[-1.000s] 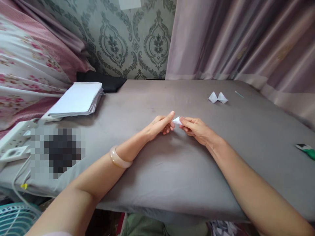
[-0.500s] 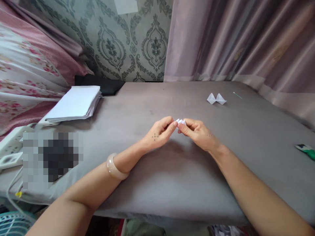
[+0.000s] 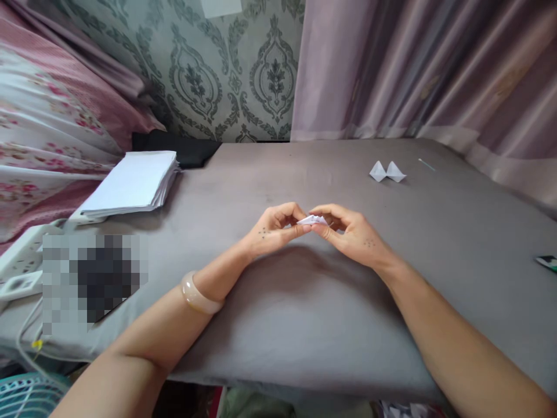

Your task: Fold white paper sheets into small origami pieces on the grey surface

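Note:
A small piece of folded white paper (image 3: pixel 313 220) is held above the middle of the grey-covered table (image 3: pixel 278 313). My left hand (image 3: pixel 278 227) pinches it from the left with thumb and fingers, a pale bangle (image 3: pixel 199 295) on that wrist. From the right, my right hand (image 3: pixel 343 228) grips the same paper, its thumb along the near edge. The fingers hide part of the folds. Farther back on the right stands another white folded paper piece (image 3: pixel 387 172) with two peaks, apart from both hands.
On the left lie a stack of white paper (image 3: pixel 130 181), a black folded item (image 3: pixel 187 150), a power strip (image 3: pixel 21 249) and a blurred-out patch (image 3: pixel 96 284). A cotton swab (image 3: pixel 427 165) and a green-and-black item (image 3: pixel 546 263) are at right. Curtains (image 3: pixel 374 69) hang behind.
My hands have spread slightly apart and their fingers have shifted on the paper. The folded paper now shows flatter and wider between them. The view has shifted a little.

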### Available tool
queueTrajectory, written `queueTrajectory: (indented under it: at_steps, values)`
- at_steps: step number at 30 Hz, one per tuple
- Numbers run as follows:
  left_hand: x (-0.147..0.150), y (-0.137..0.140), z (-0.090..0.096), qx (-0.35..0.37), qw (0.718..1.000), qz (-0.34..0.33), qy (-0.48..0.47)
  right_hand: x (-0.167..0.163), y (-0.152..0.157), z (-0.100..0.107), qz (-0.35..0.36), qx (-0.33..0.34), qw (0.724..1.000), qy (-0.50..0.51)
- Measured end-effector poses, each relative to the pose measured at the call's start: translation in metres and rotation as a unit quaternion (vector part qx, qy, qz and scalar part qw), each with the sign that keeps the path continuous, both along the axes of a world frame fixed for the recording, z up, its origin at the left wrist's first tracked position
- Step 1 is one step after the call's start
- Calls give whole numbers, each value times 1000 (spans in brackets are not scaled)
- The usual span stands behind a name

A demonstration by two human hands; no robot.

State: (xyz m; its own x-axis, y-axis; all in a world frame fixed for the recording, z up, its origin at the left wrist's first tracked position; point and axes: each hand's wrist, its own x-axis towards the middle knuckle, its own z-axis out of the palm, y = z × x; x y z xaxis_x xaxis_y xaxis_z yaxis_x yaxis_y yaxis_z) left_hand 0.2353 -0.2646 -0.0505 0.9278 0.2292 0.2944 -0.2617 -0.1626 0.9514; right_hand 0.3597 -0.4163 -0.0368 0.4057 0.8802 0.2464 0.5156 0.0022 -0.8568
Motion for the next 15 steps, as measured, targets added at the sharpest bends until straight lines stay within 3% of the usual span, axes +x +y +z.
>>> queueTrajectory:
  at_steps: [4, 8, 11, 15]
  values:
    - [1, -3, -1, 21, 999, 17, 23, -3, 1, -1, -11, 69, 997, -45]
    - [6, 1, -10, 48, 998, 33, 35, 1, 4, -11, -35, 78, 993, -81]
    - [10, 10, -20, 115, 989, 69, 63, 9, 9, -26, -36, 48, 991, -116]
    - [11, 19, -27, 218, 969, 96, 69, 18, 13, -41, -25, -43, 976, -211]
